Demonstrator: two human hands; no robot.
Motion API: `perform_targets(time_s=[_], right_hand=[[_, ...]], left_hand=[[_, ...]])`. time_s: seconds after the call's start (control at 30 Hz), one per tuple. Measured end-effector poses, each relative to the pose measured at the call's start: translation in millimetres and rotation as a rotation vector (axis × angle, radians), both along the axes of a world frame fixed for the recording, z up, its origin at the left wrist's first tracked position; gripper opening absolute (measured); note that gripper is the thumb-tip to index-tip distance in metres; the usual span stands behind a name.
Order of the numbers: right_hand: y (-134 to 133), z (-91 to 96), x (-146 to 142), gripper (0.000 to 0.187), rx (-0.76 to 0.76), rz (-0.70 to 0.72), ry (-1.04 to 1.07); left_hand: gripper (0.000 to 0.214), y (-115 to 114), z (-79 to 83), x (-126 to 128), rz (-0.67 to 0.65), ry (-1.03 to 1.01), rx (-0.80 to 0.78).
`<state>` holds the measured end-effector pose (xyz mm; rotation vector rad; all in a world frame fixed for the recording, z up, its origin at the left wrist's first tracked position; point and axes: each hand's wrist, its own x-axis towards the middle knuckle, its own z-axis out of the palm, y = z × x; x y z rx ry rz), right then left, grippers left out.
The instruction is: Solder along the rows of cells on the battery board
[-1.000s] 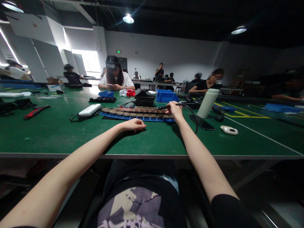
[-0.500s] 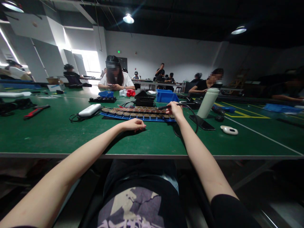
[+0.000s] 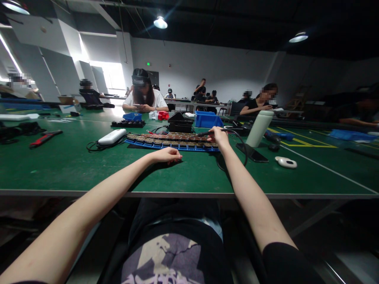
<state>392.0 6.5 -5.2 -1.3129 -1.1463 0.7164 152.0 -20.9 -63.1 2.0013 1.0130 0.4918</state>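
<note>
Seated worker at a green table. The right hand has its fingers closed in a pen grip around a slim black corded tool, whose tip points left over the far right end of the blue tray. The left hand lies palm-down on the table just before the tray, fingers loosely curled and holding nothing. Judged advice: brace the right wrist on the table, steady the tray with the free hand, and keep the looping cable off the rows. The tray is ribbed hard plastic carrying long rows of small brown-and-metallic parts; the table cover is matt and scuffed; a smooth white cylindrical bottle stands near the right hand
</note>
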Motion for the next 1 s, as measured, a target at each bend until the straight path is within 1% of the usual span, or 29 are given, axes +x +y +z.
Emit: perform_targets(time_s=[0.3,0.53,1.0], right_hand=[[-1.9,1.2,-0.2,0.008,0.0,-0.023,-0.021],[-0.8,0.0,0.5,0.007,0.017,-0.027,0.004],[0.7,0.1,-0.5,0.009,0.013,-0.05,-0.001]], left_hand=[[0.048,0.1,0.8,0.5,-0.006,0.003,-0.006],[0.048,-1.2,2.3,0.2,-0.004,0.003,-0.008],[0.043,-4.0,2.9,0.7,0.013,-0.001,-0.023]])
